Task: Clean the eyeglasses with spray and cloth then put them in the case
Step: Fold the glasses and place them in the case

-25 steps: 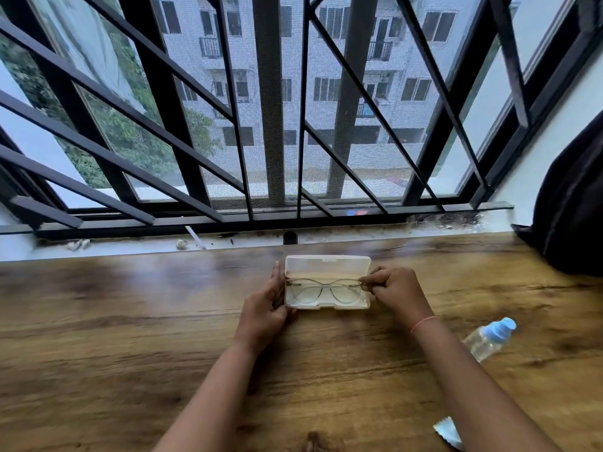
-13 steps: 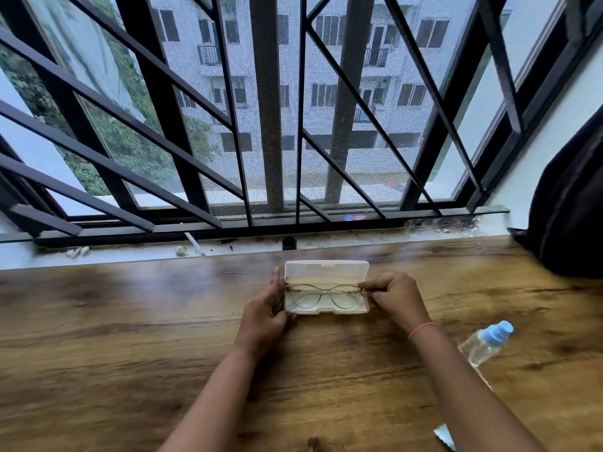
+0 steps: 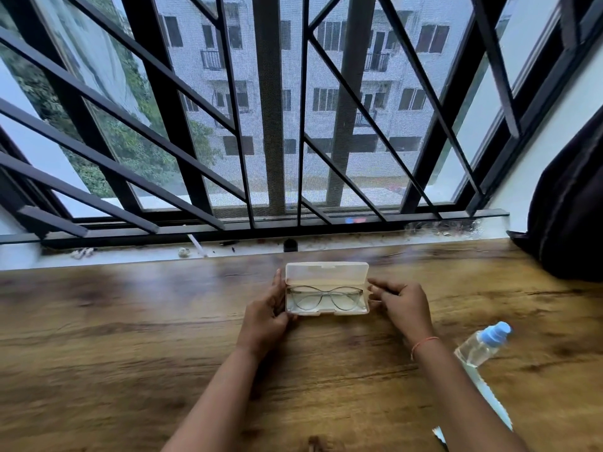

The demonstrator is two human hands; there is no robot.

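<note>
Eyeglasses (image 3: pixel 326 296) in open case (image 3: pixel 326 272), left hand (image 3: pixel 264 318) gripping its end, right hand (image 3: pixel 403 305) beside, grip unclear

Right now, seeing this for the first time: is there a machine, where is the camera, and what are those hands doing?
No machine here, only a person's two bare hands. The picture comes from a camera worn on the person's head, looking forward and down. On the wooden table lies an open clear case with the eyeglasses inside. The left hand holds the case's left end; the right hand sits at its right end, fingers curled, grip unclear. A spray bottle with a blue top lies to the right, and a dark bag stands by the wall.
</note>
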